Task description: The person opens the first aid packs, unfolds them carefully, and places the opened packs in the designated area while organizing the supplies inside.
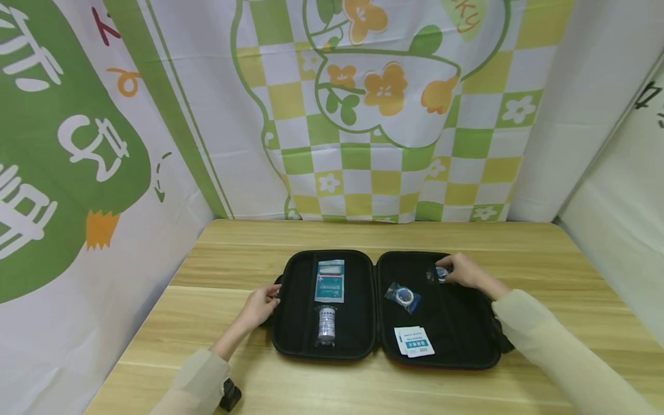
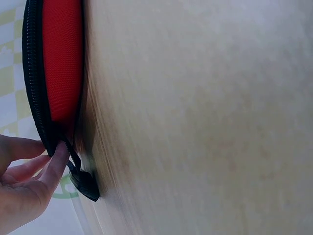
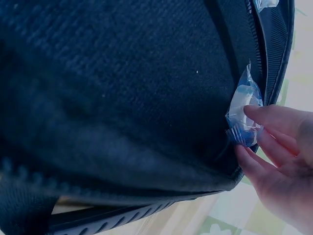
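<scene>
A black-lined zip case point(image 1: 358, 323) with a red outer shell lies unfolded on the table. At its left edge, my left hand point(image 1: 261, 305) pinches the zipped rim point(image 2: 39, 98), close to a black strap end point(image 2: 84, 183). Near the back of the right half, my right hand point(image 1: 463, 270) pinches a small white roll in clear plastic point(image 3: 243, 105); the fingers partly cover it. A wrapped roll of white tape point(image 1: 404, 297) lies toward the middle of that half. White-and-teal packets point(image 1: 414, 341) lie at its front.
In the left half, a teal packet point(image 1: 329, 288) sits behind a wrapped white cylinder point(image 1: 327, 323). Dark elastic bands cross both halves. A wooden table point(image 1: 249, 253) bears the case, with printed curtains point(image 1: 389, 190) behind it and at the sides.
</scene>
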Demonstrator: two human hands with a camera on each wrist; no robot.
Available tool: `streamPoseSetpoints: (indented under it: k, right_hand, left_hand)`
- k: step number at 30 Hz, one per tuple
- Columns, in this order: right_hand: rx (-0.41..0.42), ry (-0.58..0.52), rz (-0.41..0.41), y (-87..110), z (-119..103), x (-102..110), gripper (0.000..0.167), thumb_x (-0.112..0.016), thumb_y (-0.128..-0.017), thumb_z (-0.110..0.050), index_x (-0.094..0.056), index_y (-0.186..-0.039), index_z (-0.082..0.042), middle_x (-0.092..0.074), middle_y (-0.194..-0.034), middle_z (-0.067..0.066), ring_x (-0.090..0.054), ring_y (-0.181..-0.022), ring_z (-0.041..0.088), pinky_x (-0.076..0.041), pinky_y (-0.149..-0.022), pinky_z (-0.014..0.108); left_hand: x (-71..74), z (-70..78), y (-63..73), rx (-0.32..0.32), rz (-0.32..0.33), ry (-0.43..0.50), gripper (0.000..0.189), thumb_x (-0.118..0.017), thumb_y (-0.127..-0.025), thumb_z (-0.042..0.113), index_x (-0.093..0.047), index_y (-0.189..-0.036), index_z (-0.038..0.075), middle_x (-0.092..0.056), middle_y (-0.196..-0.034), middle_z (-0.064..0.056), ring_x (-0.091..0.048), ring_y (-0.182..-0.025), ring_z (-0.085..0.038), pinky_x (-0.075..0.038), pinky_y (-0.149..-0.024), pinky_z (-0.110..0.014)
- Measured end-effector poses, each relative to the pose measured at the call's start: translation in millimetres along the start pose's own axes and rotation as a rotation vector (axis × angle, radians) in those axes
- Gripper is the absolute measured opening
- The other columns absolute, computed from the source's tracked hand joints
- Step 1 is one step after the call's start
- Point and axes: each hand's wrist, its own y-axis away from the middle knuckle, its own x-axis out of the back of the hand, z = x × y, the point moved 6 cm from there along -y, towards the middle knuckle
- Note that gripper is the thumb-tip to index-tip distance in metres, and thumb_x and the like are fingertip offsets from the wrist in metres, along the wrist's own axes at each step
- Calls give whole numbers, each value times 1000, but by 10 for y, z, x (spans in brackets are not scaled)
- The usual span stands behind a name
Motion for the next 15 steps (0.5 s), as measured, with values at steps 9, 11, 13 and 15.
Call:
streamPoseSetpoints:
  k: [9,11,13,15]
  right_hand:
    - [7,-79,35,-121,424,-44,42,-68,-64,2,-57,-102,17,-60,-94,30,-59,-72,30,-48,-59,35]
    - [78,-121,48,-243,862,-166,41,-71,-65,-3,-61,-102,10,-62,-91,24,-61,-77,29,-49,-60,34]
    - [147,-144,77,-380,1358,-324,39,-73,-64,-7,-64,-102,1,-64,-85,18,-61,-73,22,-48,-55,29]
    - [173,-138,85,-436,1594,-393,37,-74,-64,-10,-66,-100,-4,-65,-79,12,-59,-66,16,-45,-51,25]
  left_hand:
    - [6,3,-6,-4,7,5,35,-53,-81,-9,-51,-115,-13,-58,-92,-19,-58,-70,-20,-47,-53,-25]
    - [0,-4,-10,-5,9,0,34,-53,-80,-8,-51,-115,-12,-58,-92,-19,-58,-70,-20,-47,-53,-25]
    - [-3,-6,-10,-9,9,-5,34,-53,-80,-9,-51,-115,-12,-59,-92,-19,-58,-70,-20,-47,-53,-25]
    - [-8,-8,-11,-12,7,-9,34,-53,-81,-9,-51,-115,-12,-59,-93,-19,-58,-70,-20,-47,-53,-25]
